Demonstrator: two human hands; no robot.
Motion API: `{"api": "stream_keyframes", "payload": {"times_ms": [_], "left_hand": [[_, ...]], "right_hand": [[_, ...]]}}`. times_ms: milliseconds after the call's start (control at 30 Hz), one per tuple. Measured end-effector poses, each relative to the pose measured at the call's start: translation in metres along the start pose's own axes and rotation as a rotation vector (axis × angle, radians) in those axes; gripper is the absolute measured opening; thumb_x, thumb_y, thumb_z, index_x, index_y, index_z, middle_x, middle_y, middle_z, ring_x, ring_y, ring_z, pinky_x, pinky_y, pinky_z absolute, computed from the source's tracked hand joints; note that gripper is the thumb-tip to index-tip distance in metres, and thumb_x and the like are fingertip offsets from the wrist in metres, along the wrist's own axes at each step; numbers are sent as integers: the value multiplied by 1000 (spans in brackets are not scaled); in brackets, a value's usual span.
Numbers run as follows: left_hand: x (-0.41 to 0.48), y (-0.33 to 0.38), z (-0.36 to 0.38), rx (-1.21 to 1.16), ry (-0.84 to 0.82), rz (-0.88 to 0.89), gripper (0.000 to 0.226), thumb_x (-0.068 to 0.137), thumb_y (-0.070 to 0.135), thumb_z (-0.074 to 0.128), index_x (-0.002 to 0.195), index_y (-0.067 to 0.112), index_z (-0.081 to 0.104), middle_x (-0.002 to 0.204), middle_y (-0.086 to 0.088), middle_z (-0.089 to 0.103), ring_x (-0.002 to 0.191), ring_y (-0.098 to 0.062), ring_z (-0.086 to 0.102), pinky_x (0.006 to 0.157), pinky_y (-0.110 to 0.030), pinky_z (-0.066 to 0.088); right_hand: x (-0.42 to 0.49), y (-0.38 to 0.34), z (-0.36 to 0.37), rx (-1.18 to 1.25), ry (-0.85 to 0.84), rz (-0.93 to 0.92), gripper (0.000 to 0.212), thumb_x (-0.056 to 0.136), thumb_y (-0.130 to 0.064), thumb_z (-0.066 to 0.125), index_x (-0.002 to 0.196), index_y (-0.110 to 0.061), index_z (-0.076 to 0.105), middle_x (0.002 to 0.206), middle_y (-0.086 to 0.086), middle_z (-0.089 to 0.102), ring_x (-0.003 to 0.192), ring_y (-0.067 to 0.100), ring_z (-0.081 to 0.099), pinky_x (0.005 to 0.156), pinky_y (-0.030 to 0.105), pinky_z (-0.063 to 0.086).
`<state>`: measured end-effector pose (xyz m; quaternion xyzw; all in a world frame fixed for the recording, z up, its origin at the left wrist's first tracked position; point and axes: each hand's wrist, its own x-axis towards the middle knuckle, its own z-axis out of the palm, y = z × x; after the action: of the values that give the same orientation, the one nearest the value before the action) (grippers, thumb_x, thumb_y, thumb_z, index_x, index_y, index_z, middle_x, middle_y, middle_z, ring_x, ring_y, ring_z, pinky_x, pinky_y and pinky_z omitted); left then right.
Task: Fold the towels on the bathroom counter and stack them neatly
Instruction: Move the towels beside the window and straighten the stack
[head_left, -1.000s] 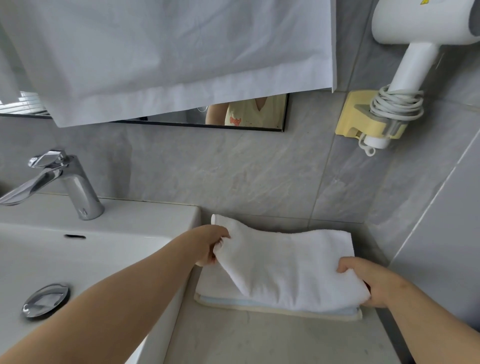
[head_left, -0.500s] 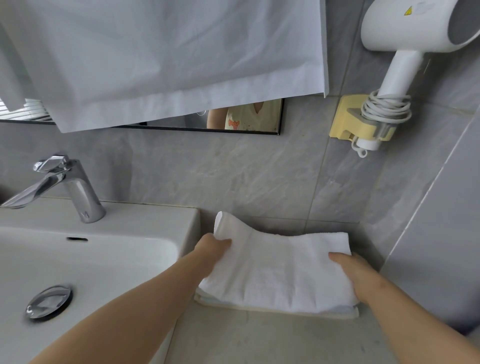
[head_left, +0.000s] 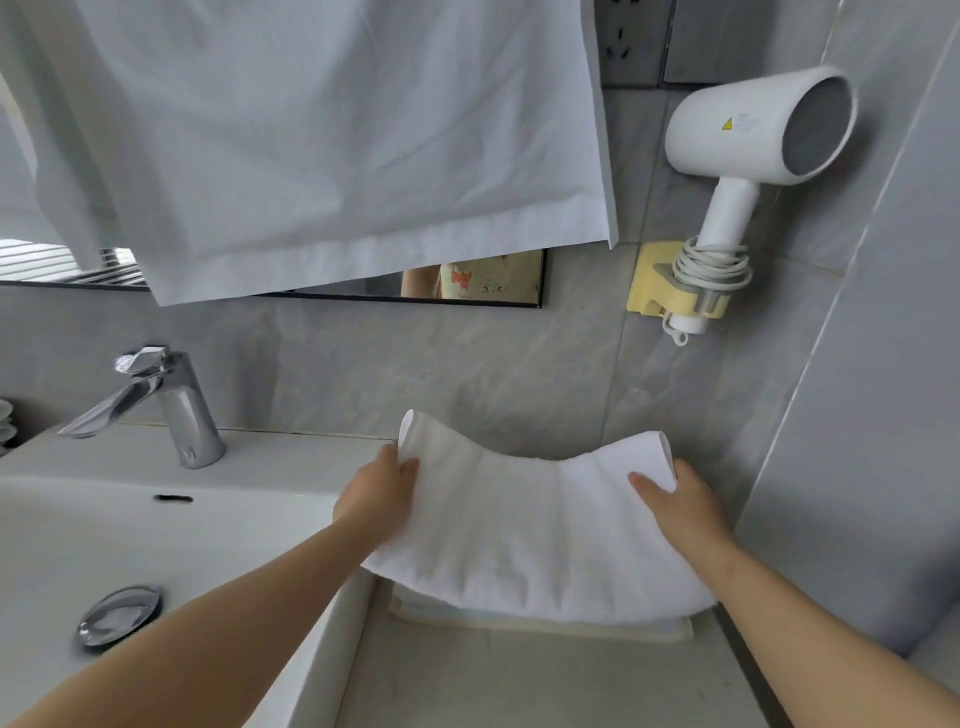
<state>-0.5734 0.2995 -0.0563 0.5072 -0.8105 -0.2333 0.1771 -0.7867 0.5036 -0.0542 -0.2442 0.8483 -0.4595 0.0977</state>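
On bench (head_left: 519, 686), right of sink (head_left: 291, 467): folded white towel (head_left: 530, 525), over a low stack of folded towels (head_left: 545, 627), back edge near the tiled wall (head_left: 467, 374).
Towel shape: both ends raised, middle sagging, front edge overhanging the stack.
Left grip: left hand (head_left: 376, 499) pinches the left end near the far corner.
Right grip: right hand (head_left: 680, 512) has fingers laid over the right end; thumb hidden, so it reads as a hold from beneath.
Handling: light, soft, limp; not slippery or fragile; droops wherever unsupported.
Hold points: both short ends, layers pinched together so the fold stays closed.
Risk: lands skewed on the stack; square the edges after.
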Motion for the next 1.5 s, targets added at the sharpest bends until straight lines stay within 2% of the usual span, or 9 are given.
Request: {"api": "stream_keyframes", "payload": {"times_ms": [167,367,533,633,833,1033,1167,1300,1500], "left_hand": [[-12,-7,-34,-16,102,50,30,100,36,31,91,9,39,86,-9,50,79,-28,46,68,-33,36],[-33,-30,-79,-31,164,16,30,99,39,35,94,10,41,89,-9,52,82,-29,48,72,-35,40],[-45,-63,-125,-79,238,-26,35,98,39,38,108,7,49,108,-18,59,99,-36,54,80,-37,42],[-54,-82,-155,-81,277,-33,31,99,36,38,103,6,48,109,-19,58,103,-35,54,78,-35,38],[-82,-144,-223,-13,422,-119,33,98,38,37,99,8,50,103,-14,58,100,-34,53,74,-33,35],[-118,-229,-295,8,483,-202,28,99,38,36,87,13,41,93,-10,52,93,-31,51,74,-33,34],[-143,-293,-346,26,532,-274,31,98,40,37,87,12,43,94,-10,53,94,-30,52,77,-36,38],[-168,-360,-390,47,570,-342,32,98,42,38,83,14,43,93,-9,56,87,-29,50,75,-35,38],[-205,-443,-444,46,614,-439,36,96,44,38,96,12,53,99,-9,60,93,-29,55,85,-38,44]], "right_hand": [[-5,-23,-3,205,-39,93,37,85,-36,65,103,-4,61,94,13,67,86,31,64,80,39,51],[-30,-52,-2,305,-196,178,58,74,-34,77,115,2,57,109,17,64,101,33,61,90,39,49],[-53,-90,7,369,-281,112,39,79,-28,74,101,0,59,85,9,59,80,26,58,69,31,44],[-74,-120,16,422,-326,63,23,82,-22,71,83,-5,56,78,8,59,71,22,57,59,29,43],[-120,-181,59,462,-423,-22,24,84,-19,69,74,-9,49,74,8,58,65,22,56,54,30,42],[-174,-242,132,465,-528,-95,23,82,-22,72,77,-11,53,79,8,62,70,24,59,63,31,47],[-220,-282,189,497,-590,-125,19,82,-17,71,76,-11,54,73,6,60,64,20,57,52,28,41],[-266,-315,243,520,-669,-142,16,82,-16,71,90,-8,60,77,7,64,66,21,60,52,27,43],[-327,-359,307,509,-757,-179,21,82,-17,71,95,-4,63,78,8,66,64,20,62,43,20,44]]}}
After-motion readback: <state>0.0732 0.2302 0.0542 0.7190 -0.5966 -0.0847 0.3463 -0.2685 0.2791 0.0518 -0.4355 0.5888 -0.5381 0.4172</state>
